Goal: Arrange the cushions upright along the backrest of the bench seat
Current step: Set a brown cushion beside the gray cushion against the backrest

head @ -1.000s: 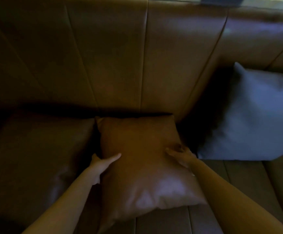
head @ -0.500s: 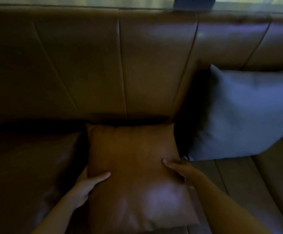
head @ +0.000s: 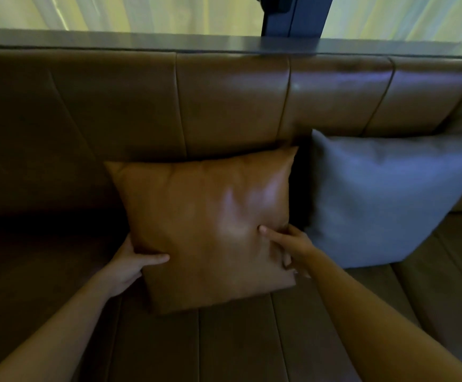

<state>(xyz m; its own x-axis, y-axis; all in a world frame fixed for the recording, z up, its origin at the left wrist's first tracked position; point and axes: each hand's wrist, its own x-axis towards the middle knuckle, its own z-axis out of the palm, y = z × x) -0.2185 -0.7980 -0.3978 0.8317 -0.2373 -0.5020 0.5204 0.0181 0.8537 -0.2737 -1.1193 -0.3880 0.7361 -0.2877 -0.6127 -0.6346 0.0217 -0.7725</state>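
A tan leather cushion (head: 205, 224) stands tilted back against the brown leather backrest (head: 224, 106) of the bench, its lower edge on the seat (head: 224, 346). My left hand (head: 133, 264) grips its lower left edge, thumb on the front. My right hand (head: 287, 244) holds its lower right edge, thumb pressed into the face. Right beside it a grey fabric cushion (head: 384, 197) leans upright against the backrest.
A dark ledge (head: 141, 40) runs along the top of the backrest, with a pale curtain (head: 114, 12) and a dark window post (head: 293, 15) behind it. To the left the bench lies in deep shadow (head: 31, 216).
The tan cushion has been raised from lying flat on the seat to standing against the backrest. Both hands stayed on its sides, and the view tilted up to show the ledge and curtain.
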